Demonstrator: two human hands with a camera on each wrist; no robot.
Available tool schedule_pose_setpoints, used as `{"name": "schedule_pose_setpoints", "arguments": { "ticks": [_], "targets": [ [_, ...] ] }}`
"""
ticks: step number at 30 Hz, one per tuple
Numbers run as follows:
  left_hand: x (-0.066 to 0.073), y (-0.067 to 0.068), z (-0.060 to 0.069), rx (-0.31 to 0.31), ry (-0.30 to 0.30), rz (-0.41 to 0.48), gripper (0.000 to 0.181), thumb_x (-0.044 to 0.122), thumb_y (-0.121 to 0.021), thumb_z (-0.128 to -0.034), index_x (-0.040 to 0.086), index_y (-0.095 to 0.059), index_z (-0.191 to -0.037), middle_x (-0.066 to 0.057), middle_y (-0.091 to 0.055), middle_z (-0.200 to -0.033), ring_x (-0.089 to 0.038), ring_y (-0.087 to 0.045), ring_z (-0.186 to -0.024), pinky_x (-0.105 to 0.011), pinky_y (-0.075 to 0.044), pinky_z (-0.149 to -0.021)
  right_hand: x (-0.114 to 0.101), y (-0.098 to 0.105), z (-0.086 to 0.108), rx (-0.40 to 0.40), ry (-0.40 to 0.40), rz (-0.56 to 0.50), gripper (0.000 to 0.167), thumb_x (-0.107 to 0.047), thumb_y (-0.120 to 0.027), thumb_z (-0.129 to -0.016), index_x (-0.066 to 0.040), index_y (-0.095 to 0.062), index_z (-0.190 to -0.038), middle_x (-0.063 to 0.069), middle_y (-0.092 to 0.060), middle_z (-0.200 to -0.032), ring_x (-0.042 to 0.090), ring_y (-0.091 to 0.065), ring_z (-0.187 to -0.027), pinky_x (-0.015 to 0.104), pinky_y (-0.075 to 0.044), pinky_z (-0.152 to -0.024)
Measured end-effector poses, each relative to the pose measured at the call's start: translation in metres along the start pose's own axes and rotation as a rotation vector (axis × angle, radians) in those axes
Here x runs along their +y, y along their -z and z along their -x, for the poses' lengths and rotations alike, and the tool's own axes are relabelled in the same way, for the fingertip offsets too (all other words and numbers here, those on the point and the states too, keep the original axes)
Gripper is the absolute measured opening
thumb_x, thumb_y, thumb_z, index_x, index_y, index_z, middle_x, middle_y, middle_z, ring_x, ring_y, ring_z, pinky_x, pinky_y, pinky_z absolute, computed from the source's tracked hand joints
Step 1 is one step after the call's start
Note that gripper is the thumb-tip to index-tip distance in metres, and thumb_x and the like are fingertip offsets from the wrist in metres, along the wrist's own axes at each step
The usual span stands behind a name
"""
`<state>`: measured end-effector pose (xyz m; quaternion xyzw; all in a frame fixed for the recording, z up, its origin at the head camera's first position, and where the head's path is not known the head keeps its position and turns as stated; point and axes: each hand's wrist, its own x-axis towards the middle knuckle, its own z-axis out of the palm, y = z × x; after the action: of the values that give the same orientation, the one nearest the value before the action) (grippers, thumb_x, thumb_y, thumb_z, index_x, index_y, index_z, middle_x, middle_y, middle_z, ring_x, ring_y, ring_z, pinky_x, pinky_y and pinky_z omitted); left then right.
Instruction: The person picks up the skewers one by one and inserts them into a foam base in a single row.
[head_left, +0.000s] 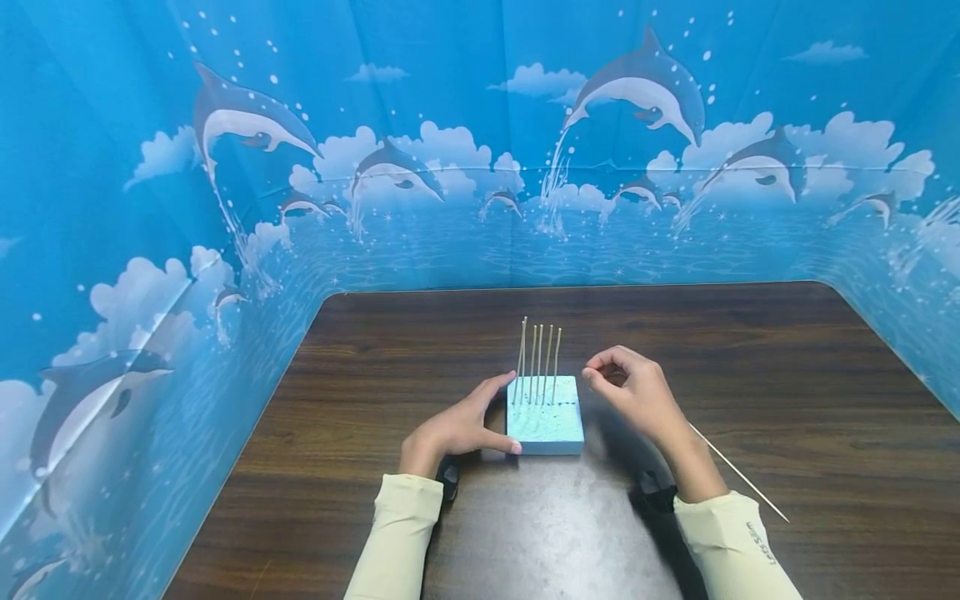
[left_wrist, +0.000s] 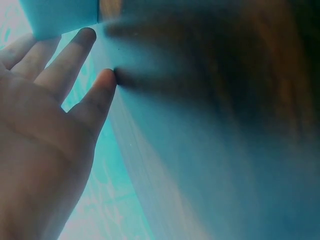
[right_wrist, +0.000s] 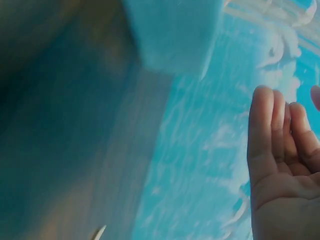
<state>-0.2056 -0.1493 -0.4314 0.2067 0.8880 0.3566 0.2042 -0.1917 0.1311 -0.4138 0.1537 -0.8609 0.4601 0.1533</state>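
A light-blue foam block [head_left: 543, 427] sits on the table, with several thin wooden sticks [head_left: 541, 358] standing in a row in its rear half; some lean slightly. My left hand [head_left: 459, 425] holds the block from its left side, thumb at the front corner and index finger at the back corner. In the left wrist view, other fingers [left_wrist: 67, 67] reach below the block's edge. To the right of the block, apart from it, is my right hand [head_left: 637, 392], fingers bent loosely toward the thumb. No object shows between them.
One loose wooden stick [head_left: 738, 473] lies on the dark wood table [head_left: 345, 400], beside and partly behind my right forearm. A blue curtain with dolphins [head_left: 450, 233] surrounds the table's back and sides.
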Motion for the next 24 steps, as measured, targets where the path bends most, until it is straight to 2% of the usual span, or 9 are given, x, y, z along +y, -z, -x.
{"name": "schedule_pose_setpoints", "arguments": {
  "ticks": [6, 10, 14, 18, 24],
  "targets": [
    [-0.001, 0.0, 0.0, -0.004, -0.01, -0.012, 0.108, 0.043, -0.084, -0.0759, 0.027, -0.017, -0.159, -0.005, -0.016, -0.165, -0.028, -0.02, -0.15, -0.054, -0.027, -0.117, 0.033, 0.021, 0.019, 0.061, -0.051, 0.13, 0.007, -0.012, -0.069, -0.092, -0.006, -0.068, -0.096, 0.005, -0.067, -0.093, 0.016, -0.065, -0.079, 0.019, -0.053, -0.069],
    [0.0, 0.0, 0.001, -0.004, -0.014, -0.002, 0.108, 0.042, -0.085, -0.0759, 0.026, -0.017, -0.159, -0.004, -0.017, -0.165, -0.027, -0.02, -0.15, -0.054, -0.026, -0.117, 0.049, 0.037, 0.031, 0.063, -0.108, 0.181, 0.015, -0.016, -0.067, -0.094, -0.003, -0.067, -0.102, 0.011, -0.064, -0.102, 0.029, -0.068, -0.089, 0.036, -0.057, -0.076],
    [0.0, 0.0, 0.0, 0.001, -0.019, 0.006, 0.108, 0.041, -0.085, -0.0758, 0.026, -0.018, -0.159, -0.004, -0.017, -0.165, -0.027, -0.019, -0.15, -0.053, -0.025, -0.118, 0.059, 0.054, 0.039, 0.007, -0.188, 0.221, 0.032, -0.025, -0.063, -0.098, 0.003, -0.061, -0.113, 0.022, -0.059, -0.114, 0.043, -0.064, -0.102, 0.057, -0.052, -0.085],
    [-0.001, -0.001, 0.0, 0.002, -0.021, 0.004, 0.108, 0.042, -0.085, -0.0758, 0.026, -0.018, -0.159, -0.004, -0.017, -0.165, -0.027, -0.019, -0.15, -0.053, -0.026, -0.117, 0.069, 0.069, 0.045, -0.075, -0.252, 0.278, 0.047, -0.032, -0.061, -0.099, 0.007, -0.055, -0.124, 0.028, -0.053, -0.125, 0.048, -0.056, -0.112, 0.063, -0.046, -0.09],
    [-0.002, -0.002, -0.001, 0.002, -0.026, 0.008, 0.108, 0.042, -0.085, -0.0759, 0.027, -0.018, -0.159, -0.004, -0.016, -0.165, -0.027, -0.019, -0.15, -0.054, -0.025, -0.117, 0.086, 0.081, 0.055, -0.164, -0.312, 0.319, 0.06, -0.037, -0.063, -0.096, 0.009, -0.047, -0.132, 0.036, -0.041, -0.136, 0.056, -0.035, -0.125, 0.07, -0.031, -0.094]
  ]
}}
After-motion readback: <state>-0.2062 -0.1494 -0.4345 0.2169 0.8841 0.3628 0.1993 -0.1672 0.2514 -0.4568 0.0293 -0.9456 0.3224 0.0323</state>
